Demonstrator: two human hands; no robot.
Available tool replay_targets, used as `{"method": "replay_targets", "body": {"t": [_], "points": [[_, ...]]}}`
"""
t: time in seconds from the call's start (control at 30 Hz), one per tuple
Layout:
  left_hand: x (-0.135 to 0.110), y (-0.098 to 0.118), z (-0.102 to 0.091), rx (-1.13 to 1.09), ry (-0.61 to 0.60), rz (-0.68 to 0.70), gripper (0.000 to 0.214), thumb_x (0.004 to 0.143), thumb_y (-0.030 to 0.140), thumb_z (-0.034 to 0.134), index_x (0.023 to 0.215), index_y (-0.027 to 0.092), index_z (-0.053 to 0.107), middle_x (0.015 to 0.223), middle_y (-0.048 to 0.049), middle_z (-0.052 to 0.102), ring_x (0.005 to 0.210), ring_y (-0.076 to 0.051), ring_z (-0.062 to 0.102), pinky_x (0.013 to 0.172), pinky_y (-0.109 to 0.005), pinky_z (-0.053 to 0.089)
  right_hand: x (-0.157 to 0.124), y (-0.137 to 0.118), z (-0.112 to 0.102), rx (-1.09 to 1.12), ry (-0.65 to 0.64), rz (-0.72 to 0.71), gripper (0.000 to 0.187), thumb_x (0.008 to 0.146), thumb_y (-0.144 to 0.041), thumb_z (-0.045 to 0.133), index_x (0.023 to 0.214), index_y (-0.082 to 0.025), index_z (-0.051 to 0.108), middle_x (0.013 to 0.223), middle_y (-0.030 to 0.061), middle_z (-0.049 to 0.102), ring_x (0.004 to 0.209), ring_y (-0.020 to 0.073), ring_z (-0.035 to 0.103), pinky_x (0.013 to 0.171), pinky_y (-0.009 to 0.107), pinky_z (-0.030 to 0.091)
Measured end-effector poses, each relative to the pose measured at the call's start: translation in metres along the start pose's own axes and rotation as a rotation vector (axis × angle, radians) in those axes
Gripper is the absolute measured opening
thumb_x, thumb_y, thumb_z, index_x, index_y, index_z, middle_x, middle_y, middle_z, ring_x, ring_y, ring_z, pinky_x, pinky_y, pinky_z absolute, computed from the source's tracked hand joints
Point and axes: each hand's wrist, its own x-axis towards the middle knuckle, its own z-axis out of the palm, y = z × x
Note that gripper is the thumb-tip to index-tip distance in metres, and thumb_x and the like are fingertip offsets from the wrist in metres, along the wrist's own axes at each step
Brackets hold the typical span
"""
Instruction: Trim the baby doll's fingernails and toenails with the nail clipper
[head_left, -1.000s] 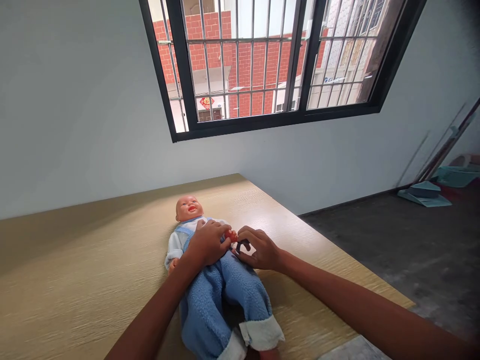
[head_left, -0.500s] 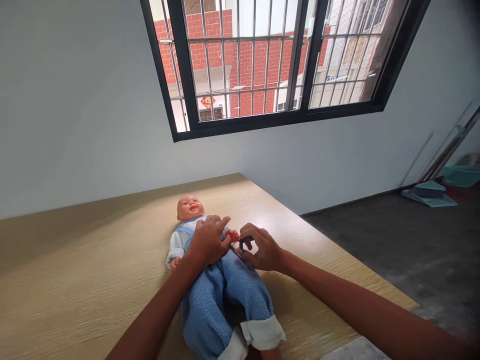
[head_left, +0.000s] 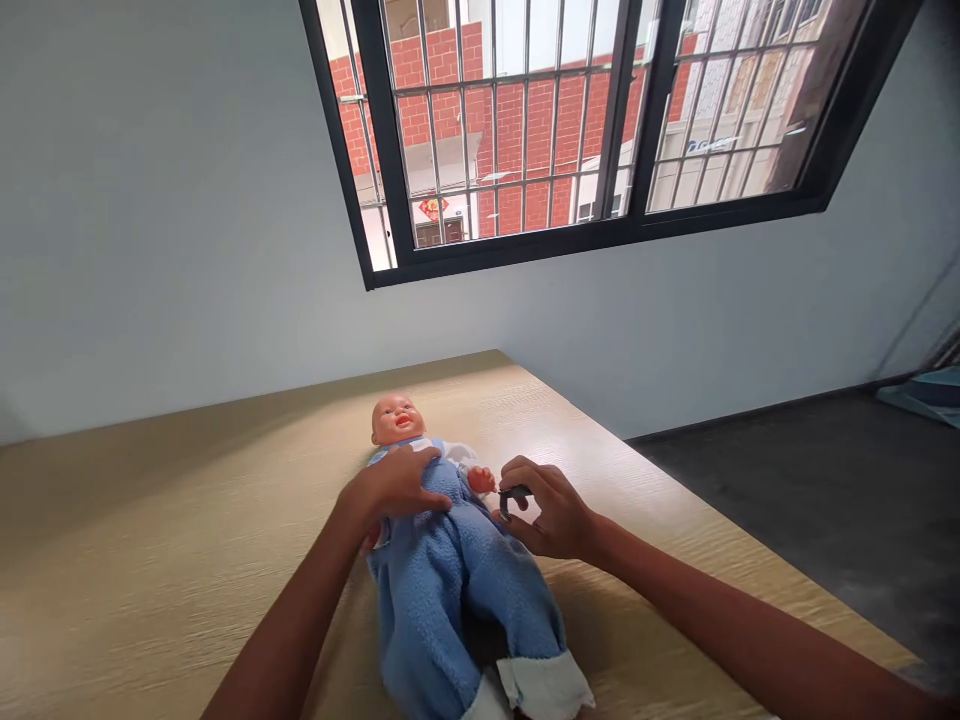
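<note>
Beyond the barred window, a pale sign carries a blue mark and lettering too small to read, and a red diamond-shaped poster bears a golden design whose details blur at this distance. The doll lies on its back on the wooden table, nearer the right edge than the left, its bald head toward the far edge and its legs toward the wearer. Its lips are red and parted; it wears a white top with a blue collar under fuzzy blue overalls, with broad white cuffs at the ankles. The left hand rests across the doll's chest, fingers spread and thumb apart, pressing on the cloth without grasping anything visible. Toward the table's right edge, the right hand pinches a small dark tool between thumb and forefinger. The tool's tip is right beside the doll's reddish little hand; whether they touch cannot be told. The doll's other arm is mostly hidden beneath the wearer's left wrist.
</note>
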Motion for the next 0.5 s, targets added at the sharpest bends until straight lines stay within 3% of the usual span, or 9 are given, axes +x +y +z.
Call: {"method": "replay_targets", "body": {"t": [0.1,0.23,0.37,0.5], "points": [[0.003,-0.019,-0.009,-0.057,-0.059,0.068,0.074,0.073,0.053,0.077,0.138,0.026,0.053,0.143,-0.0075,0.058,0.129,-0.029,0.056,0.102,-0.035,0.048,0.002,-0.002,0.0,-0.011,0.001,-0.021,0.016,0.092,-0.028,0.061,0.101,-0.021,0.05,0.082,0.0017,0.061,0.054,0.01,0.05,0.048,0.022,0.042],[0.008,-0.025,-0.009,-0.099,-0.038,0.092,0.073,0.072,0.05,0.08,0.136,0.026,0.055,0.145,-0.0074,0.056,0.13,-0.029,0.055,0.103,-0.036,0.048,0.004,-0.005,0.0,-0.018,-0.003,-0.041,0.015,0.094,-0.03,0.059,0.102,-0.022,0.05,0.082,0.0018,0.062,0.056,0.0112,0.053,0.051,0.023,0.044],[0.012,-0.026,-0.005,-0.125,0.037,0.105,0.065,0.072,0.042,0.081,0.131,0.026,0.059,0.141,-0.0059,0.06,0.127,-0.028,0.058,0.101,-0.035,0.049,0.004,-0.008,0.0,-0.038,-0.044,-0.028,0.015,0.093,-0.031,0.059,0.1,-0.022,0.049,0.077,-0.0003,0.059,0.055,0.0113,0.053,0.051,0.023,0.043],[0.019,-0.035,0.002,-0.135,0.194,0.085,0.051,0.076,0.033,0.077,0.125,0.025,0.063,0.134,-0.006,0.065,0.121,-0.028,0.061,0.101,-0.037,0.05,0.001,-0.01,0.002,-0.017,-0.082,0.009,0.016,0.094,-0.03,0.058,0.103,-0.022,0.048,0.081,0.0009,0.058,0.055,0.0113,0.051,0.051,0.024,0.043]]}}
